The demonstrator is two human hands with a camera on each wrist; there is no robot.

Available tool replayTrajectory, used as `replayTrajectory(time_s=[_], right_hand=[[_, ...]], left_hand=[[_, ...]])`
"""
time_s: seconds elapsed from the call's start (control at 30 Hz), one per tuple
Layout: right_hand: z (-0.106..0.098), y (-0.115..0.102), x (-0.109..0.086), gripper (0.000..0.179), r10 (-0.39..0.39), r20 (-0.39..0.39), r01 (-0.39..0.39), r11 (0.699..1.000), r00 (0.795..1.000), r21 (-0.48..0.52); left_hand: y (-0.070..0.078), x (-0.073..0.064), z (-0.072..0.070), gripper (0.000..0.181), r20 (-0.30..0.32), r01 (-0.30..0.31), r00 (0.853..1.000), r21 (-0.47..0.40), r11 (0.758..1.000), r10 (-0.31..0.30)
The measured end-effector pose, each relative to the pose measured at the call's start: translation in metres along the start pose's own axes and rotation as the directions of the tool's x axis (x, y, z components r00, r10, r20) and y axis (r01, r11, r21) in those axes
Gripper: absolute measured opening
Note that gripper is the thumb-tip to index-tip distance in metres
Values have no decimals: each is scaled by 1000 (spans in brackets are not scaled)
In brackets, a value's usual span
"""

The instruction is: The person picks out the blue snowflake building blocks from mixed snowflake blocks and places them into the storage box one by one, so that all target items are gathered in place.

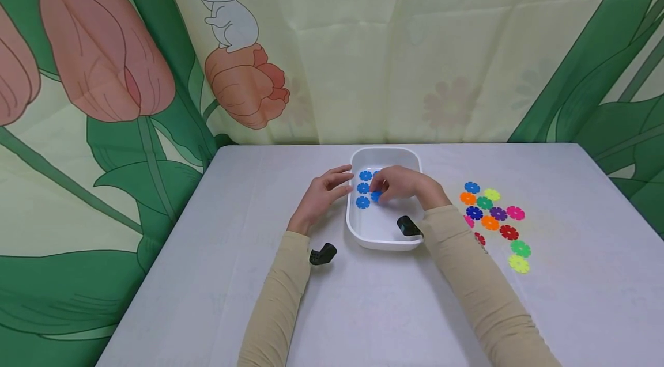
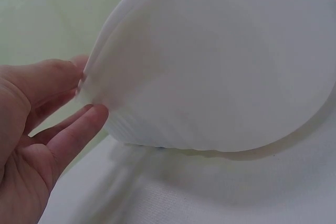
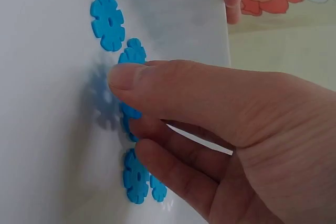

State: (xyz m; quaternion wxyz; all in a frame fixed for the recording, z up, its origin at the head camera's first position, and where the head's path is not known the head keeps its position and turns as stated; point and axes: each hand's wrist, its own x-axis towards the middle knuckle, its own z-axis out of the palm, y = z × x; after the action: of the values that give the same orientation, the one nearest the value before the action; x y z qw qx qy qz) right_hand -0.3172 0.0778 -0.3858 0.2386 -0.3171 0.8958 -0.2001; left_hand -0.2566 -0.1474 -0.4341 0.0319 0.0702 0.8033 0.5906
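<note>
A white tray [image 1: 384,229] stands on the table with several blue flower-shaped discs [image 1: 363,188] lying in its left part, roughly in rows. Over these discs my right hand [image 1: 404,182] reaches into the tray and pinches one blue disc [image 3: 129,111] between thumb and fingers. The held disc is partly hidden by the thumb and casts a shadow on the tray floor. My left hand [image 1: 323,194] is at the tray's left side, its extended fingertips [image 2: 98,115] touching the outer wall near the rim.
Right of the tray, several loose flower-shaped discs [image 1: 490,223] in mixed colours lie on the white-covered table [image 1: 207,298], some partly behind the right sleeve. A printed curtain [image 1: 363,67] hangs behind the table. Black wrist cameras [image 1: 323,254] show at both cuffs.
</note>
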Motion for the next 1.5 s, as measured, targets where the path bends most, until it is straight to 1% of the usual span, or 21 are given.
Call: replayTrajectory(time_s=[0.23,0.33,0.53,0.87,1.13,1.23,1.37,1.5], right_hand=[[0,-2,2,28,-63,34,65,995,997,-71],[1,-3,3,29,-52,42,55,995,998,-84],[2,-6,5,30,1,64,4,997,998,-73],[4,-7,7,29,24,73,-20,998,997,-65],[6,-5,8,26,11,73,-6,997,997,-80],[6,-5,7,25,-4,71,10,997,997,-78],[3,-6,4,25,-16,52,19,997,999,-68],[-1,-7,1,30,-28,28,30,997,999,-65]], left_hand=[[1,0,-1,37,5,-7,1000,-9,1000,7],[2,0,-1,37,5,-6,1000,-4,1000,6],[2,0,-1,37,-1,-4,1000,3,1000,4],[1,1,-1,37,2,-12,1000,12,1000,12],[0,0,-1,37,3,-10,1000,12,1000,10],[0,-1,-1,37,2,-16,1000,13,1000,16],[0,-1,-1,38,5,-31,1000,7,999,31],[0,-1,-1,39,8,-46,999,6,999,46]])
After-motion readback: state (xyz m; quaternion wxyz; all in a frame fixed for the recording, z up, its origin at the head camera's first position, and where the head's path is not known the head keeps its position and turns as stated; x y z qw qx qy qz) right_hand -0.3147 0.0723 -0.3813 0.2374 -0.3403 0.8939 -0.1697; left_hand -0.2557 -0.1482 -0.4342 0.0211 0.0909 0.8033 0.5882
